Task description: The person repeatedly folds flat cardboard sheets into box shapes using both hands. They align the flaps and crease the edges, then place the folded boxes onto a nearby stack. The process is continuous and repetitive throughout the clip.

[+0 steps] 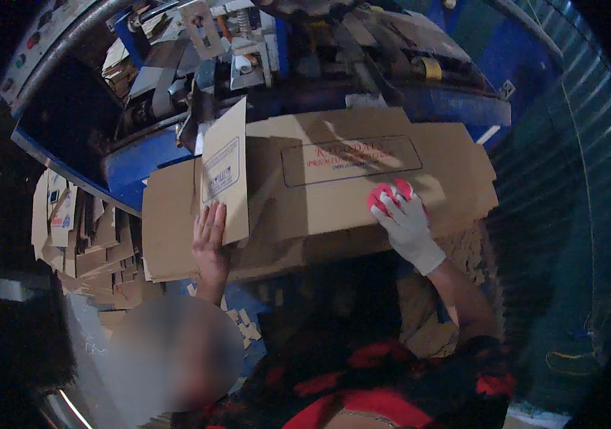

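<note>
While the left hand (210,236), bare, lays its fingers on the near end of an upright panel (230,175), the gloved right hand (402,218) bends its fingers over the near edge of the cardboard sheet (345,196). Undersides hidden; cannot tell whether either hand pinches. Sheet lies mid-scene, print up, lower board (169,225) jutting out to the left. Farther left, a stack (84,239). Far side: blue machine (423,104), panel's far end near it. Likely trouble: panel creasing if pushed against the machine; sheet slewing askew if the hands press unevenly.
</note>
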`<action>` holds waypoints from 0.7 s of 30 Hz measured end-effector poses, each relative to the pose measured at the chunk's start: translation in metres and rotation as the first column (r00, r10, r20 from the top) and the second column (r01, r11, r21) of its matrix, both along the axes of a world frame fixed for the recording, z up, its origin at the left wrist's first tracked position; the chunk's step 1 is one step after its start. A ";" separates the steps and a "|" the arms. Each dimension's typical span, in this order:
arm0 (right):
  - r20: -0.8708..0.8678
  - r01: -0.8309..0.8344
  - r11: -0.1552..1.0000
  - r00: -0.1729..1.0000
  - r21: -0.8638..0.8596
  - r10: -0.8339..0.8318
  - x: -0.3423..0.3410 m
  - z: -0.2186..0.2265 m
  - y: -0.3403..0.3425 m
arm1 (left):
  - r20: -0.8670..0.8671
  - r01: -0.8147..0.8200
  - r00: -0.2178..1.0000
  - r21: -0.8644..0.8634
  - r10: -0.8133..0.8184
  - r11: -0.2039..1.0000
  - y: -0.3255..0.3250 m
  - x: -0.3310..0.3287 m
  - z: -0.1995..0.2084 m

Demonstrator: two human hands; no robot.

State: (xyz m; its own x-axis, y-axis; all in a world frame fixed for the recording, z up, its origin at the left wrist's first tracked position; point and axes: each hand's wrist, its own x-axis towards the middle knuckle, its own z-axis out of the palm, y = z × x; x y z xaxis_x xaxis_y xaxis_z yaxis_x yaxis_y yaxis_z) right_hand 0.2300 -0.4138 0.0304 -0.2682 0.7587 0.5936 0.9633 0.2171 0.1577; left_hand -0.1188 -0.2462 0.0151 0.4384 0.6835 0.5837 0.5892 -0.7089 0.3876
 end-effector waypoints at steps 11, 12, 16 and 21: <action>-0.071 -0.036 0.974 0.997 -0.224 0.021 0.039 -0.005 0.137 | -0.026 -0.061 0.998 0.039 0.063 0.997 0.114 0.028 -0.016; -0.035 -0.021 0.981 0.999 -0.194 0.014 0.049 -0.013 0.151 | -0.069 -0.060 0.995 0.106 0.068 0.993 0.133 0.034 -0.020; 0.183 0.144 0.963 0.978 -0.226 -0.103 0.094 -0.024 0.220 | -0.266 -0.207 0.923 0.266 0.278 0.942 0.205 0.083 -0.013; 0.299 0.261 0.928 0.938 -0.265 -0.178 0.099 0.025 0.293 | -0.218 -0.444 0.885 -0.131 0.411 0.886 0.276 0.145 0.001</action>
State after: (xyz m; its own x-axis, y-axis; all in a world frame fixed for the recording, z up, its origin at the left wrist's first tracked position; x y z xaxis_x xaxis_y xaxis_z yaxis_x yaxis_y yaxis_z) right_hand 0.3289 -0.1212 0.0554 -0.1903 0.9458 0.2631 0.9236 0.0816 0.3746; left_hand 0.0262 0.0294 0.0157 0.1655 0.9104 0.3793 0.8903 -0.3033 0.3396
